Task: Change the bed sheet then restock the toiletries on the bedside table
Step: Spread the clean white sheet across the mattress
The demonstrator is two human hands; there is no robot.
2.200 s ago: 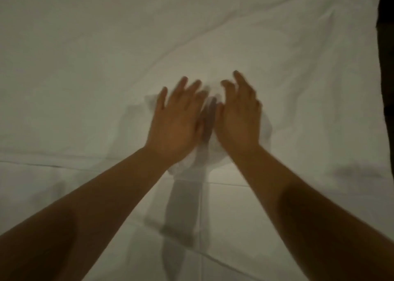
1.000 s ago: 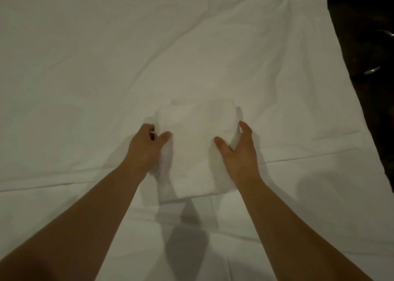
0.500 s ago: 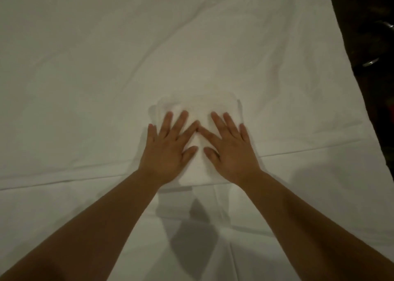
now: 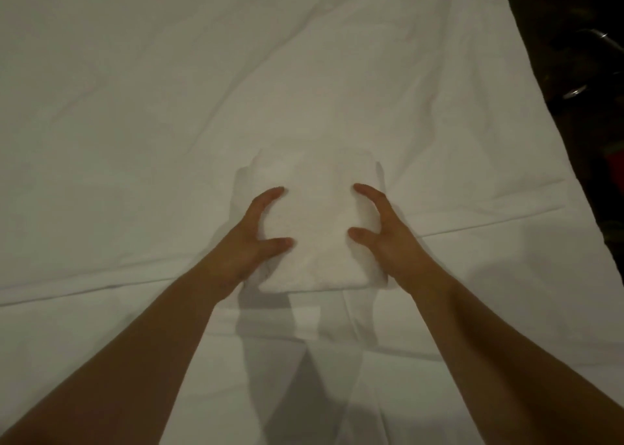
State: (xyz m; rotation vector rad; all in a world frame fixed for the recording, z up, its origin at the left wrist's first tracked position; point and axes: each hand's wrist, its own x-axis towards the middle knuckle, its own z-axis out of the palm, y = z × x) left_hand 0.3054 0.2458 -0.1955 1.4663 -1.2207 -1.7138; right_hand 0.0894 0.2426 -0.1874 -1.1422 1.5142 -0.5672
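A folded white towel (image 4: 317, 228) lies on the white bed sheet (image 4: 169, 107) near the middle of the view. My left hand (image 4: 251, 238) grips the towel's left side, thumb and forefinger curled over its top and the other fingers hidden beneath the edge. My right hand (image 4: 385, 238) grips the right side the same way. The sheet is spread flat with a few long creases.
The bed's right edge (image 4: 540, 107) runs diagonally down the right side. Beyond it lies a dark floor with a faint metal object (image 4: 577, 90). A fold line crosses the sheet just below the towel.
Half a second ago both palms pressed flat on top of the towel. Now the hands have slid apart to its two sides and curled around its edges.
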